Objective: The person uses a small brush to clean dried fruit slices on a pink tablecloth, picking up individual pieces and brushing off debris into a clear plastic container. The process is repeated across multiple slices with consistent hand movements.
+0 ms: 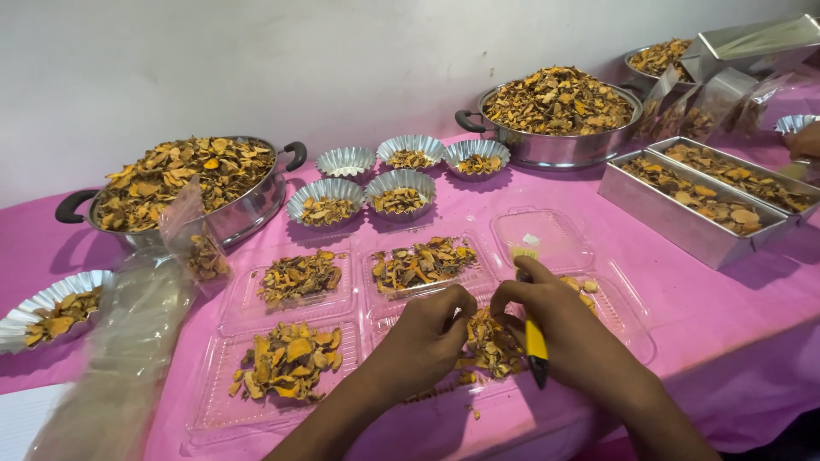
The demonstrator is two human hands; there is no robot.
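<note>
My left hand [425, 333] and my right hand [565, 329] meet over a clear plastic tray [504, 388] that holds a small heap of dried orange-brown slices [491, 346]. The left fingers pinch at the slices. In my right hand is a yellow and black brush [534, 337], its pale bristles pointing away from me. Three other clear trays hold slices: one at front left [286, 363], one behind it [299, 275], one in the middle [423, 263]. An open clear lid [547, 235] lies behind my right hand.
Two steel pots heaped with slices stand at left [184, 183] and back right [555, 107]. Several fluted foil cups [401, 192] sit between them. Two rectangular steel tins [700, 201] are at right, plastic bags [128, 341] at left. Another person's hand [805, 141] shows at the far right.
</note>
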